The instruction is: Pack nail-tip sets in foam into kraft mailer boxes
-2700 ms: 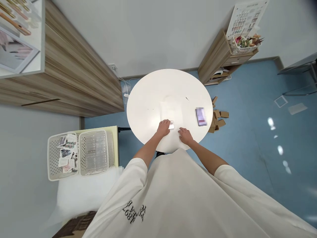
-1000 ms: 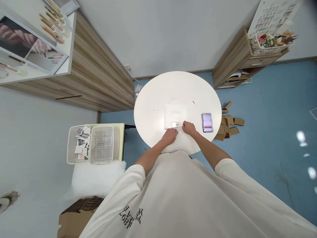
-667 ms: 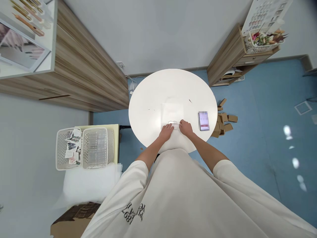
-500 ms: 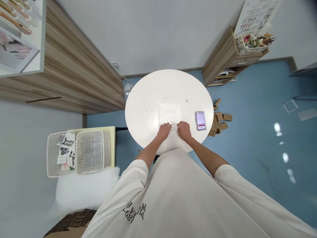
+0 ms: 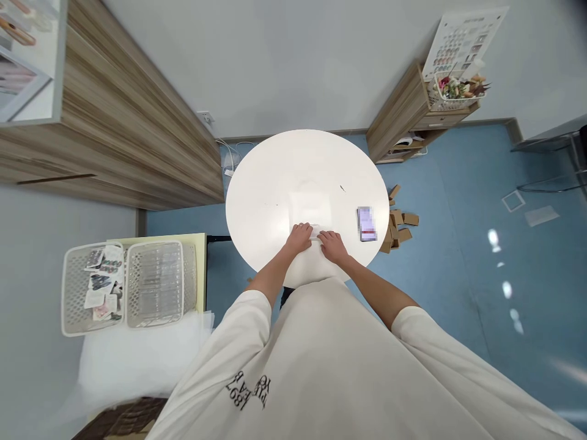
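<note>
A pale, translucent sheet or flat pouch (image 5: 310, 205) lies on the white oval table (image 5: 261, 177) in front of my body. At its near edge, my left hand (image 5: 299, 238) has its fingers curled down onto the material. My right hand (image 5: 334, 246) grips the same edge a little to the right, its fingers bent and close to the left fingertips. A small pale strip shows between the two hands. The sheet blends with the tabletop, so its exact outline and any contents are hard to make out.
A phone (image 5: 367, 223) lies right of my hands, and a small dark thin object (image 5: 342, 188) farther back. Left stand white baskets (image 5: 129, 269) with packets and clear cases, beside white wrapping sheets (image 5: 137, 354). Cardboard boxes (image 5: 395, 229) sit on the floor at right.
My right hand has moved closer to my left along the sheet's near edge. The camera view has shifted slightly; the sheet stays flat on the table.
</note>
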`<state>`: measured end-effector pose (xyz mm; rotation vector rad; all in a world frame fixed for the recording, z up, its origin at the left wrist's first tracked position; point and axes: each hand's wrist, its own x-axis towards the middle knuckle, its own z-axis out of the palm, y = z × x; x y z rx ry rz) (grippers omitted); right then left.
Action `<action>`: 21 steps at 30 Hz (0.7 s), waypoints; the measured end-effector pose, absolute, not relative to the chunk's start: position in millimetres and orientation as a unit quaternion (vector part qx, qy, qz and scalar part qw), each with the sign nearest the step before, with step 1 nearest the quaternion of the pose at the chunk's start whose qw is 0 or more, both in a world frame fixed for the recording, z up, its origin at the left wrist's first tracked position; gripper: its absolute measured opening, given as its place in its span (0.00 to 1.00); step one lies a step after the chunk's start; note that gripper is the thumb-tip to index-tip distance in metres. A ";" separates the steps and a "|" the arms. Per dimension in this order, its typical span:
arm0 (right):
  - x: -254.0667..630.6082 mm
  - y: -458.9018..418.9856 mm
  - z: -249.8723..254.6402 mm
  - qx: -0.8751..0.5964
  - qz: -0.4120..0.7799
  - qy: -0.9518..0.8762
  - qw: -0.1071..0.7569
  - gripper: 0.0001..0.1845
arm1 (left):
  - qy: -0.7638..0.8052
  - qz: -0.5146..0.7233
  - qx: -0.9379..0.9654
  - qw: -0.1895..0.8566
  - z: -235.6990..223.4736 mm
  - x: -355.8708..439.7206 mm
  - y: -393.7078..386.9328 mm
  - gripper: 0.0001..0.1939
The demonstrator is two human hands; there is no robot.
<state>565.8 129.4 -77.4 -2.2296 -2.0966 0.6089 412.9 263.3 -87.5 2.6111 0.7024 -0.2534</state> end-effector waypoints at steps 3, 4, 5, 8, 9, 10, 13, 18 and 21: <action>564.6 136.8 -77.7 -0.713 0.185 -0.676 0.009 0.22 | 0.249 -0.097 0.940 0.214 -83.4 413.5 265.3 0.16; 564.5 140.0 -78.0 -0.713 0.182 -0.677 0.007 0.21 | 0.249 -0.098 0.939 0.215 -82.1 413.9 265.6 0.16; 564.6 143.5 -78.5 -0.714 0.178 -0.677 0.006 0.20 | 0.252 -0.099 0.938 0.216 -80.7 414.5 265.9 0.16; 565.7 153.2 -78.5 -0.714 0.169 -0.679 0.001 0.17 | 0.259 -0.102 0.935 0.220 -75.9 416.4 266.4 0.15; 566.3 155.2 -77.7 -0.710 0.169 -0.683 -0.001 0.16 | 0.261 -0.104 0.934 0.222 -74.0 416.6 266.2 0.15; 566.9 156.2 -76.3 -0.705 0.172 -0.688 -0.002 0.16 | 0.263 -0.108 0.932 0.224 -71.8 416.4 265.4 0.15; 567.0 150.4 -69.2 -0.683 0.188 -0.706 -0.010 0.16 | 0.271 -0.124 0.926 0.231 -64.6 411.9 257.3 0.16; 559.8 120.0 -59.1 -0.650 0.227 -0.725 -0.012 0.16 | 0.256 -0.150 0.920 0.256 -56.8 390.8 225.3 0.11; 557.5 109.0 -58.8 -0.636 0.220 -0.739 -0.008 0.16 | 0.253 -0.121 0.922 0.267 -56.1 379.4 210.0 0.11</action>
